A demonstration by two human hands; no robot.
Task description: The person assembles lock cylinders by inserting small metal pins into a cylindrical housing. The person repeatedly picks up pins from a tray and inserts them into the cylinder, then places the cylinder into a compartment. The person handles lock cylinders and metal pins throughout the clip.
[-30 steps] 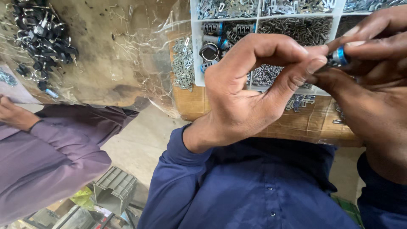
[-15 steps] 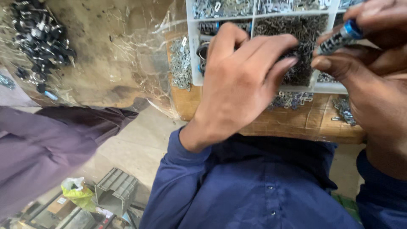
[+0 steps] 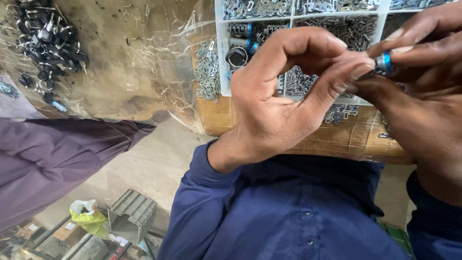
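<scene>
My right hand [image 3: 418, 110] pinches a small metal cylinder with a blue band [image 3: 384, 63] at the upper right. My left hand [image 3: 284, 101] arches in from the middle. Its thumb and forefinger tips close on the dark end of the same cylinder. Both hands hover over a white compartment tray [image 3: 220, 58] filled with small metal parts. One compartment holds more blue-banded cylinders [image 3: 245, 43]. My dark blue shirt [image 3: 288, 212] fills the bottom of the view.
A heap of black keys and rings [image 3: 48, 38] lies on clear plastic sheeting over the brown table [image 3: 125, 82]. Loose metal clips [image 3: 207, 72] sit beside the tray. Another person's purple sleeve [image 3: 57, 159] is at the left. A grey crate [image 3: 130, 216] and a yellow-green bag [image 3: 89, 216] stand on the floor.
Half a second ago my left hand was flat over the tray; it has come back to the cylinder in my right hand. The other person's hand has left the view.
</scene>
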